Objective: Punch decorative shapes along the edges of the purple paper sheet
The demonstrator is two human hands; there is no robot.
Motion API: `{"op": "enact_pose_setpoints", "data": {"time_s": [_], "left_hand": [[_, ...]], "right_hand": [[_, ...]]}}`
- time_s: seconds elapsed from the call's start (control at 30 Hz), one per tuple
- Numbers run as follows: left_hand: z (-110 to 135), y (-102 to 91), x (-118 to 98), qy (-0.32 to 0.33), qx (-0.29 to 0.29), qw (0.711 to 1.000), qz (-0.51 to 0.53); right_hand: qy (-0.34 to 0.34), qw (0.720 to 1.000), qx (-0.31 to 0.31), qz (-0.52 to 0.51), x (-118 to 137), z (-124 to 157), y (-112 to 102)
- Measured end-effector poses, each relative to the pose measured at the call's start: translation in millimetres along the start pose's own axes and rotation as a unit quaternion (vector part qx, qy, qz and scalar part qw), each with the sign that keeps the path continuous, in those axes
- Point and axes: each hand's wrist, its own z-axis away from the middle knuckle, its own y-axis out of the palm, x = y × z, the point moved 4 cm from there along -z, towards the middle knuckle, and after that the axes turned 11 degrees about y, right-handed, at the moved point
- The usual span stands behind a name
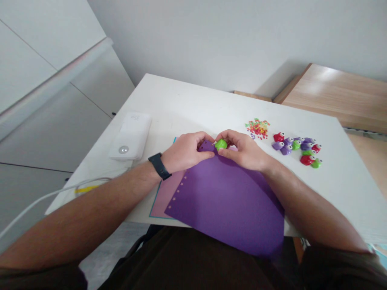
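Observation:
A large purple sheet of paper (229, 205), with a row of small punched holes along its left edge, spreads in front of me and hangs past the table's front edge. My left hand (193, 149) pinches its far corner, where more holes show. In my right hand (238, 149) is a green craft punch (221, 145), gripped between thumb and fingers at the paper's far edge. The punch touches or overlaps the paper; its slot is hidden. Partly beneath the purple sheet lies a pink sheet with a blue border (165, 197).
Right of my hands are a pile of tiny coloured paper cut-outs (258, 129) and several red, purple and green craft punches (298, 147). A white box-shaped device (131, 137) with a cable (57, 197) sits left on the white table (187, 100). A wooden surface (338, 88) adjoins at right.

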Motion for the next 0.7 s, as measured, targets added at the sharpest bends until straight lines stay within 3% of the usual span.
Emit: {"op": "enact_pose_setpoints", "data": {"time_s": [0.27, 0.7], "left_hand": [[0.7, 0.8, 2.1, 0.0, 0.008, 1.0, -0.013], [0.8, 1.4, 2.2, 0.009, 0.002, 1.0, -0.019]], "right_hand": [[0.014, 0.996, -0.067, -0.061, -16.0, -6.5, -22.6], [0.065, 0.98, -0.084, -0.171, -29.9, 5.4, -59.1]]}}
